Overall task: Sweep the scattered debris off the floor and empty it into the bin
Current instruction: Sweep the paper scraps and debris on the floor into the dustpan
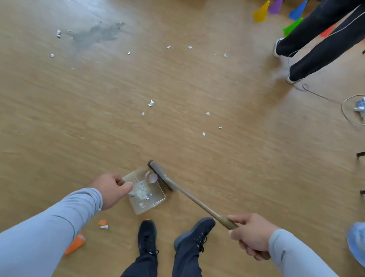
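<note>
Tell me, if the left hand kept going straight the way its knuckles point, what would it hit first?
Probably the clear plastic dustpan whose handle the left hand grips; just beyond lies the dark broom head. Depth is hard to judge.

A single wide-angle view from the wearer's head looks forward and steeply down at the wooden floor (182,88). The wearer's own arms and shoes (193,233) fill the near bottom edge; chair legs and coloured cones (262,12) curve along the far top.
</note>
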Demonstrator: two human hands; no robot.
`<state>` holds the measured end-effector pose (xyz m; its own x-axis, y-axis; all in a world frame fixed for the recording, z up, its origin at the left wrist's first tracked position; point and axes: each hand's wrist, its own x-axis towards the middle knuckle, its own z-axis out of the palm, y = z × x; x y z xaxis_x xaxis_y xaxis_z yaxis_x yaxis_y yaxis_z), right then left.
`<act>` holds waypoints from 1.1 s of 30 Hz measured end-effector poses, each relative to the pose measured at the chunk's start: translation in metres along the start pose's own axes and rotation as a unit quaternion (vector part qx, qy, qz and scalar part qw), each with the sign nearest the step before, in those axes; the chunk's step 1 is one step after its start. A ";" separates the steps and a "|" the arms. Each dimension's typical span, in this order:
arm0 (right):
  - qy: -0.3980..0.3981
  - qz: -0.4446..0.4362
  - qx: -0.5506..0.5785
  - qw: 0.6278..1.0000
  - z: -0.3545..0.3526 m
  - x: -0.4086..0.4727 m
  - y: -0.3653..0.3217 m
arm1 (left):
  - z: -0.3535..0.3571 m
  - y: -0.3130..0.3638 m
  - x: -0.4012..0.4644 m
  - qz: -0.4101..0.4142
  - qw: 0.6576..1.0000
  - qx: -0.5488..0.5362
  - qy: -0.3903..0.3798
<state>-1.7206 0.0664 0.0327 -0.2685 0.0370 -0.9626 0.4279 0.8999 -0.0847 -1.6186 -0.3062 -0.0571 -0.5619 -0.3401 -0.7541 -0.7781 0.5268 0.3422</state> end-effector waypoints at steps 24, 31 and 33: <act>0.089 -0.056 0.070 0.992 -0.065 -0.044 0.030 | -0.030 0.076 -0.029 0.019 0.994 -0.100 0.028; 0.139 -0.043 0.130 0.981 -0.136 -0.003 0.033 | -0.016 0.161 0.019 0.033 0.994 -0.104 0.024; 0.138 -0.034 0.148 0.979 -0.163 0.015 0.029 | -0.012 0.191 0.033 0.033 0.994 -0.101 0.026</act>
<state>-1.8526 0.1633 0.0581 -0.5108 0.1343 -0.8492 0.6210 0.7406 -0.2565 -1.7890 -0.2265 -0.0102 -0.6233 -0.3530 -0.6978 -0.7766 0.3842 0.4993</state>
